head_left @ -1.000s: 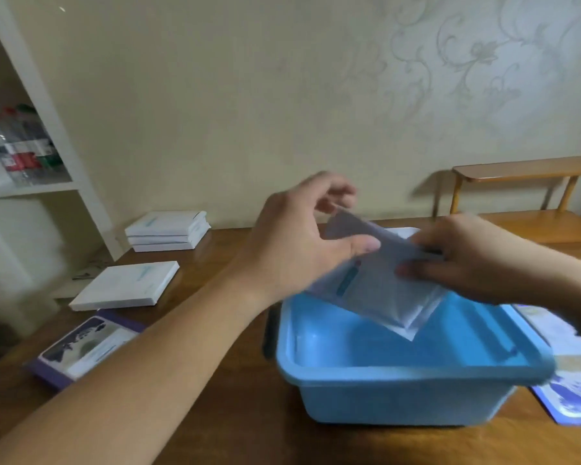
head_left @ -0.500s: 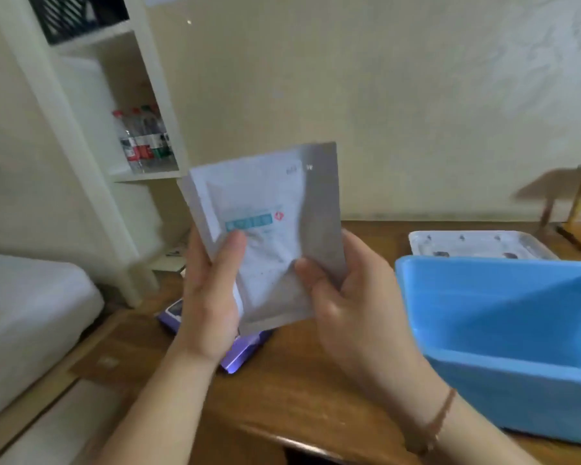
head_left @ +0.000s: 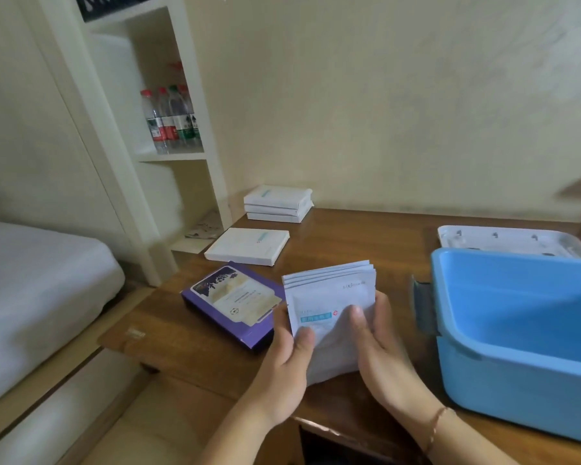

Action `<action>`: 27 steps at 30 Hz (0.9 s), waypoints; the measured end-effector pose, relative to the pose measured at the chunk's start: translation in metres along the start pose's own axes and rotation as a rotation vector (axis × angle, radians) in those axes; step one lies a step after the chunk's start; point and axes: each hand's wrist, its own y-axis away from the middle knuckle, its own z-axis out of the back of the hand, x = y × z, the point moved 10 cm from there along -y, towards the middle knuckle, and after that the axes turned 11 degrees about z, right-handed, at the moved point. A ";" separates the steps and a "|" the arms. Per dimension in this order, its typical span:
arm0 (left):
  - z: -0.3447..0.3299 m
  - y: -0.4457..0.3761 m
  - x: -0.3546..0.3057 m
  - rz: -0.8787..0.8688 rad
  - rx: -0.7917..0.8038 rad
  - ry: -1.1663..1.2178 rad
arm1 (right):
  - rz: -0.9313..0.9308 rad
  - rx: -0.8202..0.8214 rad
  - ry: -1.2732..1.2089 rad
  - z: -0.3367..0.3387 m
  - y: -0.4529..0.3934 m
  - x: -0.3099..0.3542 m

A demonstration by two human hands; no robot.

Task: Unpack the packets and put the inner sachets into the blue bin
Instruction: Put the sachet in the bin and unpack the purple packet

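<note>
Blue bin [head_left: 517,330] cut off at right, sachet print unreadable; left hand [head_left: 284,360] and right hand [head_left: 379,347] grip the sachet stack [head_left: 332,297], purple box [head_left: 232,302] just beside on bench [head_left: 188,347].

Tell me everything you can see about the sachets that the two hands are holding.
The sachets are a fanned stack of flat, white, foil-like pouches; about four or five top edges show. The front one has a small blue label with a red mark and faint grey print near the top right. The stack stands nearly upright above the table, left of the blue bin. The left hand and right hand grip its lower part, thumbs on the front.
</note>
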 end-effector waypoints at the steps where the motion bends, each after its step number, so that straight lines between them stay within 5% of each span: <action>1: -0.002 0.000 0.000 0.007 -0.001 -0.037 | 0.001 -0.008 0.019 0.001 0.000 -0.001; 11: 0.012 -0.014 -0.002 0.095 -0.133 -0.152 | -0.161 -0.096 0.198 0.023 -0.017 -0.010; 16: 0.020 -0.023 0.000 0.189 -0.211 -0.503 | -0.230 -0.069 0.438 0.024 -0.016 -0.023; 21: 0.020 -0.022 -0.017 0.052 -0.392 -0.972 | -0.217 -0.048 0.634 0.028 -0.015 -0.019; 27: 0.020 -0.018 -0.022 -0.011 -0.493 -1.170 | -0.213 0.001 0.726 0.024 -0.013 -0.008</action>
